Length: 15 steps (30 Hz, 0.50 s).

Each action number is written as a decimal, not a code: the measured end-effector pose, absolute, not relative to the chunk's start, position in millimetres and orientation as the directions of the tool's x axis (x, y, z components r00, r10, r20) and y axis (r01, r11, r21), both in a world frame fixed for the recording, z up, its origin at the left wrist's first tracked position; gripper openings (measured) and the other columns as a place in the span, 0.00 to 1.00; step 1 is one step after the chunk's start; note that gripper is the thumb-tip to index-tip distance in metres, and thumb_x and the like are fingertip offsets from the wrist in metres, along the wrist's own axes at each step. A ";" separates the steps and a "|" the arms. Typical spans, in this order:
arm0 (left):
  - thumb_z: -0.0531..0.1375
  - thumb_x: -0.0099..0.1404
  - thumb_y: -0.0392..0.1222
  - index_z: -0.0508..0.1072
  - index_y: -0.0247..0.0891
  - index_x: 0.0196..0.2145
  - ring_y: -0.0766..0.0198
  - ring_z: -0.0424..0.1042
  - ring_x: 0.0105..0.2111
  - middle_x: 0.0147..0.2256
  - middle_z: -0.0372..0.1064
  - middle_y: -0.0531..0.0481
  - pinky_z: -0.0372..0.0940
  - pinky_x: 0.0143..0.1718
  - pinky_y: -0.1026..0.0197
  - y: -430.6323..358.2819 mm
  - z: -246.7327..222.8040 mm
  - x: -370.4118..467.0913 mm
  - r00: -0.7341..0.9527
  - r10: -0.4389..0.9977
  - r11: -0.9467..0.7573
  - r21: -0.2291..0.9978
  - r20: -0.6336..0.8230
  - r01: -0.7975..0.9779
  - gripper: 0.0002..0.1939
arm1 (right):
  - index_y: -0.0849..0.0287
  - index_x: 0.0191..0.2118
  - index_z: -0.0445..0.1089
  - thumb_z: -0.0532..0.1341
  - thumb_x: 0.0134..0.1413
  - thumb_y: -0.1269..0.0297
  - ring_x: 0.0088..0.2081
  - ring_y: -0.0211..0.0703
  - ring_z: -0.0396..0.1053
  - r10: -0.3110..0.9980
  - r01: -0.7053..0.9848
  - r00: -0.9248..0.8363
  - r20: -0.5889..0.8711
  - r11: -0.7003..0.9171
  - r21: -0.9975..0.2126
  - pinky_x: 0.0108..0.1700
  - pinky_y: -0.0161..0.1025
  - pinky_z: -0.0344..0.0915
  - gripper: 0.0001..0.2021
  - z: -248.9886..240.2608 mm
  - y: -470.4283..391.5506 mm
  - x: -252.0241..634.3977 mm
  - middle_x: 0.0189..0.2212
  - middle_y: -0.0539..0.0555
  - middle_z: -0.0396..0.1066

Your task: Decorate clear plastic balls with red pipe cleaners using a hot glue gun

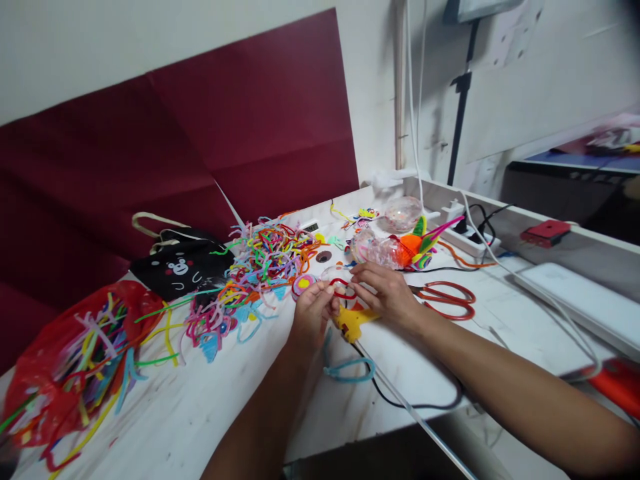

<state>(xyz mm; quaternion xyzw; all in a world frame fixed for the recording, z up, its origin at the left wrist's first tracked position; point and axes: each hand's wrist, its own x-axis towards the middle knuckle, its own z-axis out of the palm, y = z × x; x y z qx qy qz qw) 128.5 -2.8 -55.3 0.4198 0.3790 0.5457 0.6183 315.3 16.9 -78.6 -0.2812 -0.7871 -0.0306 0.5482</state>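
Between my two hands is a small loop of red pipe cleaner (343,295). My left hand (314,310) pinches its left side with thumb and fingers. The fingers of my right hand (384,292) close on its right side. Just below the loop lies a yellow glue gun (351,325), a clear glue stick extending from its rear toward the front edge. A light blue pipe cleaner loop (350,377) rests on the table beneath my hands. Behind them, a clear plastic piece is partly hidden by my fingers.
Pipe cleaners (273,257) are heaped at centre-left, beside a black bag (175,267) and a red plastic bag (45,373). Red-handled scissors (450,300) lie right of my right hand. Behind are an orange craft piece (410,249), a clear bowl (403,213) and a power strip (465,237).
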 end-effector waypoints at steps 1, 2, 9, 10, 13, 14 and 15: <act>0.77 0.49 0.47 0.75 0.35 0.29 0.72 0.64 0.22 0.23 0.70 0.54 0.60 0.25 0.68 -2.8 -55.2 128.3 0.120 0.993 0.042 0.937 0.000 -0.347 0.18 | 0.55 0.39 0.73 0.62 0.70 0.68 0.39 0.47 0.79 0.416 0.465 -0.240 0.877 0.842 -0.272 0.40 0.41 0.76 0.05 -79.3 17.1 315.3 0.40 0.59 0.80; 0.77 0.49 0.47 0.76 0.34 0.29 0.72 0.64 0.22 0.24 0.71 0.53 0.60 0.26 0.68 -2.8 -55.2 128.0 0.122 0.993 0.035 0.940 0.007 -0.339 0.18 | 0.55 0.39 0.73 0.62 0.70 0.68 0.40 0.47 0.80 0.426 0.458 -0.240 0.872 0.842 -0.285 0.40 0.41 0.76 0.06 -79.8 17.3 315.3 0.40 0.59 0.80; 0.76 0.51 0.47 0.77 0.34 0.31 0.72 0.63 0.22 0.24 0.71 0.53 0.59 0.27 0.66 -2.8 -56.3 126.8 0.133 0.991 0.032 0.943 0.013 -0.330 0.17 | 0.54 0.39 0.75 0.59 0.72 0.64 0.41 0.48 0.80 0.494 0.432 -0.233 0.838 0.825 -0.366 0.42 0.44 0.77 0.09 -81.0 16.7 315.1 0.42 0.59 0.81; 0.75 0.51 0.47 0.77 0.34 0.31 0.71 0.63 0.22 0.24 0.71 0.53 0.59 0.27 0.66 -2.7 -56.7 126.7 0.134 0.991 0.030 0.944 0.015 -0.328 0.17 | 0.54 0.39 0.75 0.59 0.72 0.64 0.41 0.48 0.80 0.494 0.432 -0.234 0.838 0.825 -0.365 0.42 0.44 0.77 0.09 -81.5 16.7 314.9 0.41 0.59 0.81; 0.75 0.51 0.47 0.77 0.33 0.31 0.71 0.63 0.22 0.24 0.71 0.53 0.58 0.27 0.66 -2.7 -57.2 126.6 0.136 0.991 0.024 0.946 0.022 -0.324 0.17 | 0.54 0.38 0.74 0.59 0.72 0.64 0.40 0.48 0.80 0.486 0.440 -0.232 0.842 0.825 -0.355 0.41 0.44 0.77 0.09 -83.7 17.4 314.1 0.40 0.59 0.81; 0.75 0.52 0.47 0.77 0.33 0.31 0.71 0.63 0.22 0.24 0.70 0.53 0.58 0.27 0.66 -2.8 -57.2 126.6 0.137 0.990 0.025 0.946 0.020 -0.323 0.17 | 0.53 0.38 0.74 0.59 0.72 0.64 0.39 0.48 0.80 0.485 0.444 -0.229 0.844 0.824 -0.353 0.41 0.44 0.76 0.09 -84.6 17.8 313.6 0.40 0.59 0.81; 0.75 0.52 0.47 0.77 0.33 0.31 0.71 0.63 0.22 0.23 0.70 0.53 0.58 0.27 0.66 -3.0 -57.3 126.7 0.138 0.990 0.028 0.946 0.017 -0.322 0.16 | 0.53 0.38 0.74 0.59 0.72 0.64 0.39 0.48 0.79 0.484 0.448 -0.224 0.846 0.822 -0.352 0.40 0.44 0.76 0.09 -85.4 18.1 313.1 0.39 0.58 0.80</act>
